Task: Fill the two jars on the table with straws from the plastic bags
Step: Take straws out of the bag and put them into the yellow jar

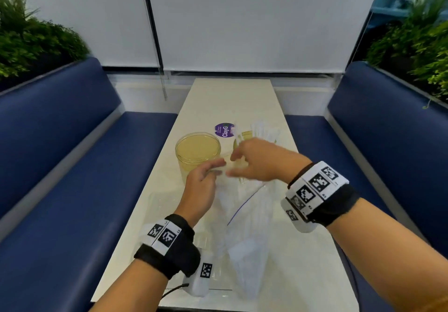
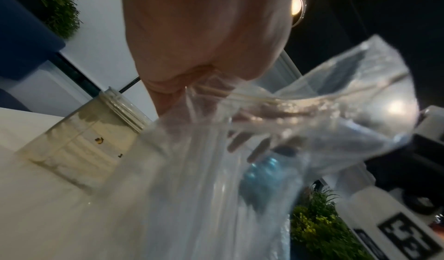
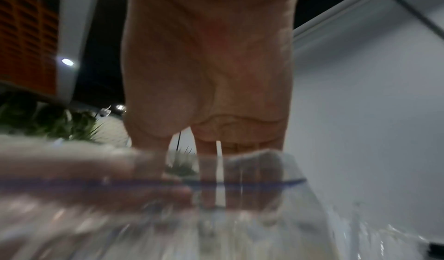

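An open, empty, yellow-tinted jar (image 1: 197,151) (image 2: 96,131) stands left of centre on the table (image 1: 230,98). A second jar (image 1: 263,131) with white straws in it stands behind my right hand. A clear zip bag (image 1: 244,226) (image 2: 216,188) (image 3: 240,216) with straws inside lies lengthwise before me, its mouth lifted toward the jars. My left hand (image 1: 206,178) pinches one side of the bag's mouth. My right hand (image 1: 254,161) holds the other side, fingers (image 3: 252,169) behind the blue zip line. A white straw (image 3: 220,169) shows between them. The picture is blurred there.
A purple round sticker (image 1: 225,130) lies between the jars. Another flat clear bag (image 1: 160,205) lies under my left wrist. Blue benches (image 1: 60,154) (image 1: 388,141) flank the narrow table, with green plants (image 1: 29,35) behind them and a window blind at the far end.
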Demonstrator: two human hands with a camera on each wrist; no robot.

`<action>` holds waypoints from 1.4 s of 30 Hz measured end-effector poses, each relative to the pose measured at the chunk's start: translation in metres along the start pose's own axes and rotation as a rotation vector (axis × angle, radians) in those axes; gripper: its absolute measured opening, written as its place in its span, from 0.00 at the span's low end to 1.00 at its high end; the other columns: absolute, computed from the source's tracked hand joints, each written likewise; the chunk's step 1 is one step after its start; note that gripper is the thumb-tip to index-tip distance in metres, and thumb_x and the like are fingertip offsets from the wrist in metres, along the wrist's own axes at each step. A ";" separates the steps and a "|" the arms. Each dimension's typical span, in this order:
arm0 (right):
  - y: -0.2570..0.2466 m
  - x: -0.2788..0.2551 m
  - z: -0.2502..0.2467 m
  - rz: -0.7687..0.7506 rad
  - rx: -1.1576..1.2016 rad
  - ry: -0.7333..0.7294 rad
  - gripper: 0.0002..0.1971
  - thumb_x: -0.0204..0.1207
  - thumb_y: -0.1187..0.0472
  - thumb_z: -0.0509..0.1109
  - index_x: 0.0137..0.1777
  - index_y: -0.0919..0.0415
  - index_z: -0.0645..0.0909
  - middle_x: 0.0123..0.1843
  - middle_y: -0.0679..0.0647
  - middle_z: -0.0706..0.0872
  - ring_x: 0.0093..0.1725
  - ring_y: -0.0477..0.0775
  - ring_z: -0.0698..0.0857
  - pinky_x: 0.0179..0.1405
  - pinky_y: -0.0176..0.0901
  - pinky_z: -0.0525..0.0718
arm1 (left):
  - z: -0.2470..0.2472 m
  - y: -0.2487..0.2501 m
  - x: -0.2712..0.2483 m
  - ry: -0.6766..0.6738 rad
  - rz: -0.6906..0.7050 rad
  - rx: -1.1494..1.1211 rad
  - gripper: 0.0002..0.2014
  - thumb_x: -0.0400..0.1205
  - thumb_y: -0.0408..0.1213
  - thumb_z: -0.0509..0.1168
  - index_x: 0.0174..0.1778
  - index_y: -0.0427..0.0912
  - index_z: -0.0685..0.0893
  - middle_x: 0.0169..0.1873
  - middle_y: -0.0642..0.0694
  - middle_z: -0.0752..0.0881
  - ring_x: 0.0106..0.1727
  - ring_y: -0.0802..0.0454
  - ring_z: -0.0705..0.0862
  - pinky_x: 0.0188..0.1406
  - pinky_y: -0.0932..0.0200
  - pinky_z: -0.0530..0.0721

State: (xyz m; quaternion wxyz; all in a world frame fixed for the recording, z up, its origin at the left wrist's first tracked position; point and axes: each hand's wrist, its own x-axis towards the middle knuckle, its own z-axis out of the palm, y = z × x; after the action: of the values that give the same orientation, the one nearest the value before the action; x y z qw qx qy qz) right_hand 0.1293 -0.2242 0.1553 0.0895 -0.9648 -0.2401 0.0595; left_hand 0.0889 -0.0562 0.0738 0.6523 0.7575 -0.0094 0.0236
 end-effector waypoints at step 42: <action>-0.034 -0.001 0.025 -0.154 0.251 0.444 0.17 0.81 0.42 0.69 0.49 0.57 0.86 0.33 0.45 0.79 0.33 0.47 0.77 0.35 0.43 0.73 | 0.033 -0.001 -0.018 0.045 0.024 -0.186 0.09 0.74 0.27 0.80 0.47 0.34 0.89 0.41 0.42 0.94 0.40 0.55 0.92 0.35 0.61 0.86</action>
State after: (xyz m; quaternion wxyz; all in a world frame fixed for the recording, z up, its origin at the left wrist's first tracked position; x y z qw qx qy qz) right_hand 0.1093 -0.1915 0.1380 0.2631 -0.9144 -0.2783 -0.1314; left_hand 0.0715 -0.0894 0.0670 0.7193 0.6930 -0.0060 0.0476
